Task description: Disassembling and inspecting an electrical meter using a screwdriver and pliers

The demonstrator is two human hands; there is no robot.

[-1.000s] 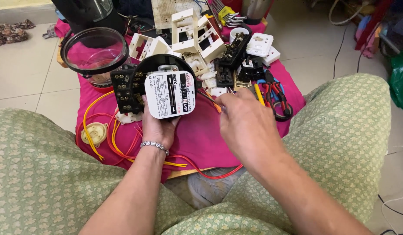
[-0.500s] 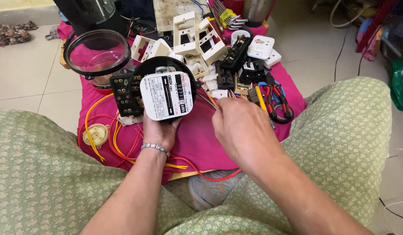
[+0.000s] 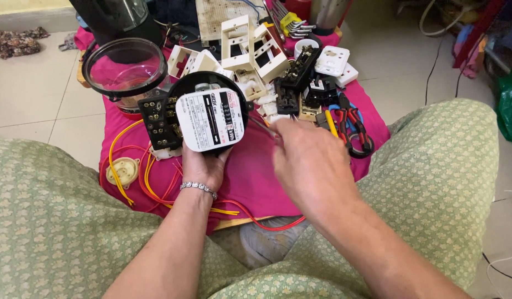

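My left hand (image 3: 203,165) grips a round black electricity meter (image 3: 210,117) from below, its white dial face turned up toward me. A black terminal block (image 3: 159,122) with brass screws sticks out of the meter's left side. My right hand (image 3: 311,163) hovers just right of the meter with its fingers closed around a thin tool or wire, only a short piece of which shows near the meter's edge. Red and yellow wires (image 3: 151,182) trail from the meter across the pink cloth (image 3: 250,177).
A clear round meter cover (image 3: 123,69) lies at the back left. White switch frames (image 3: 247,47), black sockets (image 3: 300,75) and red-handled pliers (image 3: 353,127) crowd the back of the cloth. A cream disc (image 3: 122,170) lies left. My green-patterned knees flank the cloth.
My left hand has tilted the meter slightly and shifted it left. My right hand has moved a little left and closer to the meter's edge.
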